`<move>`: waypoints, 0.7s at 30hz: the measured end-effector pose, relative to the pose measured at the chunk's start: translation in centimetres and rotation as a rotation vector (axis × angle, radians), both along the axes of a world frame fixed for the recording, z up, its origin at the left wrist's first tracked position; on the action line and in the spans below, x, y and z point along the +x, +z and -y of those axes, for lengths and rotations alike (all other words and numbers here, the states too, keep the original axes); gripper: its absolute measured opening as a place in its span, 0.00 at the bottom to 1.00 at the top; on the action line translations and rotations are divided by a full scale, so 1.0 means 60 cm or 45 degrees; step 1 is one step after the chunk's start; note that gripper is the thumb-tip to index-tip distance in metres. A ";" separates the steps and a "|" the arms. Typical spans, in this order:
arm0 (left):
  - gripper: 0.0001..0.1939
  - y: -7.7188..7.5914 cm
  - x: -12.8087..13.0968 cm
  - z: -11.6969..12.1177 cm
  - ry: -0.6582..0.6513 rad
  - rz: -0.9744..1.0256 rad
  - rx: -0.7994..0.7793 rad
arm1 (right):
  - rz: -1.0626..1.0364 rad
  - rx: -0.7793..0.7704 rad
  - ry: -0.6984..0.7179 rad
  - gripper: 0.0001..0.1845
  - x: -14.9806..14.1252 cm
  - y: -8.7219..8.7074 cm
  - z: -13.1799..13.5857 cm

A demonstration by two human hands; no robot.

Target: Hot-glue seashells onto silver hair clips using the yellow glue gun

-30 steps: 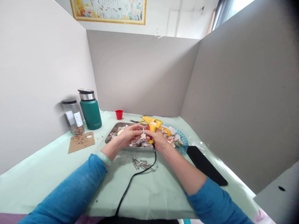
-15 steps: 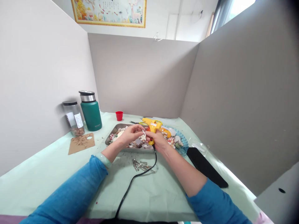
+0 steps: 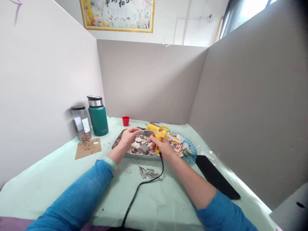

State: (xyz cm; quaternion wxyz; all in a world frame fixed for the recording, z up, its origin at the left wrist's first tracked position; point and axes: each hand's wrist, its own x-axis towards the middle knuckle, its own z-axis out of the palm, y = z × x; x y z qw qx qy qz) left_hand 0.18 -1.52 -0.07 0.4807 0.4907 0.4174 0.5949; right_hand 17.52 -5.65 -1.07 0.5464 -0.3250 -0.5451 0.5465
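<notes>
My right hand (image 3: 160, 145) is wrapped round the handle of a yellow glue gun (image 3: 157, 131), its nozzle pointing left and a pale glue stick (image 3: 173, 138) showing at its rear. My left hand (image 3: 130, 136) is closed in a pinch on a small silver metal clip (image 3: 141, 130), held near the nozzle; its exact form is hard to make out. Below both hands lies a metal tray (image 3: 134, 156) of shells and small stones. Nearer me on the cloth is a loose pile of similar silver clips (image 3: 147, 172).
A blue scalloped plate (image 3: 192, 153) of shells stands right of the tray, beside a black flat object (image 3: 216, 176). The gun's black cord (image 3: 137, 190) runs towards me. Left are a green flask (image 3: 98, 120), a jar (image 3: 83, 123) and brown cardboard (image 3: 88, 148). A red cup (image 3: 125, 121) and scissors (image 3: 165, 128) lie behind.
My hands have moved apart: the left has drawn away leftward and up with the clip, and the glue gun's nozzle now points at it. The view has shifted slightly.
</notes>
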 end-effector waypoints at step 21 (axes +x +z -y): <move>0.16 0.006 0.000 0.000 0.205 0.036 0.057 | 0.178 -0.002 0.089 0.17 -0.001 -0.009 -0.003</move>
